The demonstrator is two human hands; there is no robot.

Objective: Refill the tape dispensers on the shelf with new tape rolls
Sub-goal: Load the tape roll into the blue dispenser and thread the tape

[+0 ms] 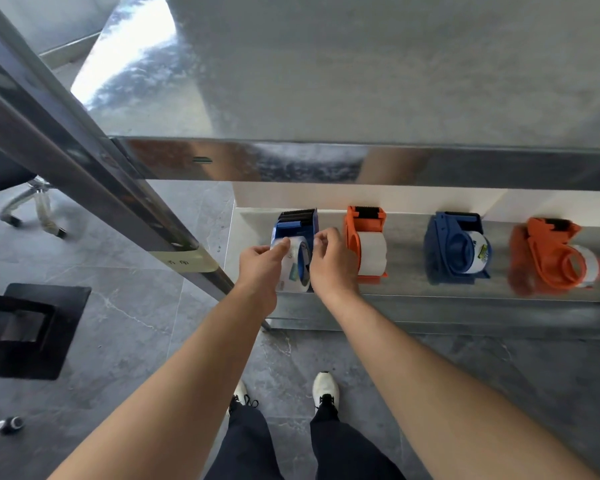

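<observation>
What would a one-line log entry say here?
left hand: on tape roll | right hand: at leftmost blue dispenser | three other dispensers: untouched

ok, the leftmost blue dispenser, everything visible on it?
The leftmost blue dispenser looks like blue plastic, with a dark serrated cutter at its far end. It lies on the lower metal shelf, first in a row of four. A clear tape roll sits in it. The left hand fingers the roll; the right hand is at its right side, contact unclear.
</observation>
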